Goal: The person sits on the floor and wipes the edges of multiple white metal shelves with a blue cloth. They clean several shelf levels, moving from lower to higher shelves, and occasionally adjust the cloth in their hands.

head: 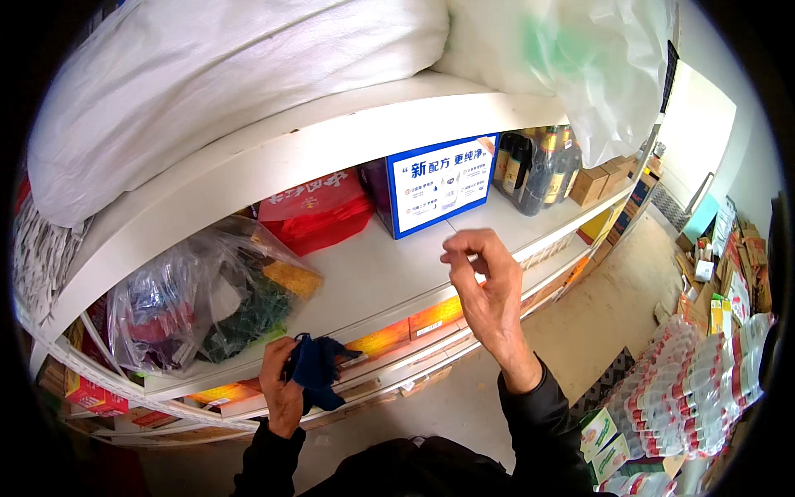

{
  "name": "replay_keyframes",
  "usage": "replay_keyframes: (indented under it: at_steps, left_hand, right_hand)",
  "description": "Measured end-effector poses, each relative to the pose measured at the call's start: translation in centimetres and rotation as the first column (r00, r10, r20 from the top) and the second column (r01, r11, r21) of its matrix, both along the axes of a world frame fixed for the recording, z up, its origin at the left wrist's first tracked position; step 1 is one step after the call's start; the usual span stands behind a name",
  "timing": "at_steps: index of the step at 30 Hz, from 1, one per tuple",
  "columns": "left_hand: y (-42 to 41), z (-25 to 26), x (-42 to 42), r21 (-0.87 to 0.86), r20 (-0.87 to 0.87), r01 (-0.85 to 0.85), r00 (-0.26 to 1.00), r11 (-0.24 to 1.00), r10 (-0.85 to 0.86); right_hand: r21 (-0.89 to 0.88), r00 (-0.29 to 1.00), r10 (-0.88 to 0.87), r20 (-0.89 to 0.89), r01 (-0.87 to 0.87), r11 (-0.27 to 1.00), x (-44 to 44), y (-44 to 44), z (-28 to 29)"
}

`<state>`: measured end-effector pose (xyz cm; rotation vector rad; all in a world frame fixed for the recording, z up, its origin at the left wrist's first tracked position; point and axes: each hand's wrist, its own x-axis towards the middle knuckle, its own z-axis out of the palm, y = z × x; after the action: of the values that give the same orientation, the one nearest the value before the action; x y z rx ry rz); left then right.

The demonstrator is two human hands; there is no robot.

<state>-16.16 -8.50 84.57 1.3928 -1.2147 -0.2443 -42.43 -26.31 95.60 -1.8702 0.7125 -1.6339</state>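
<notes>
My left hand (282,385) grips a bunched dark blue cloth (315,368) just off the front edge of the shelf. It may be a knitted glove; the folds hide its shape. Raised over the shelf's front edge, my right hand (487,289) has curled fingers, thumb and forefinger tips close together, with nothing visible between them. Beyond it on the white shelf (366,279) stands a blue-edged white carton (442,186) bearing writing. Left of the carton lies a red bag (320,214). A clear plastic bag (205,298) with mixed contents sits behind my left hand.
Glass bottles (541,174) and small brown boxes (596,183) stand farther right on the shelf. White sacks (248,93) load the board above, with a plastic bag (615,74) hanging over its edge. Wrapped bottle packs (689,385) and cardboard (748,248) crowd the floor at right.
</notes>
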Motion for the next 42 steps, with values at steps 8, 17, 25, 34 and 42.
replay_keyframes:
  at_steps: [8,17,25,34,42]
  left_hand:
    - [0.9,-3.2,6.6,0.073,0.162,-0.074,0.985,0.995,0.061]
    - [0.1,-2.8,7.9,0.154,0.151,-0.018,0.988,0.988,-0.006]
    - [0.4,-3.0,8.2,0.149,0.233,0.013,0.971,0.989,-0.048]
    - [0.2,-3.0,8.3,0.177,0.221,0.014,0.974,0.984,-0.054]
    - [0.1,-2.3,7.9,0.168,0.253,0.003,0.966,0.986,-0.046]
  right_hand:
    - [-0.501,0.943,-0.291,0.163,0.333,0.799,7.3,0.0,6.9]
    - [-0.553,0.798,-0.584,0.147,0.556,0.620,11.3,-0.5,8.0]
    - [-0.551,0.717,-0.666,0.208,0.648,0.526,12.2,-1.9,8.5]
    - [-0.564,0.732,-0.646,0.216,0.633,0.530,12.0,-1.8,8.6]
    - [-0.569,0.744,-0.630,0.223,0.624,0.536,12.1,-2.1,8.5]
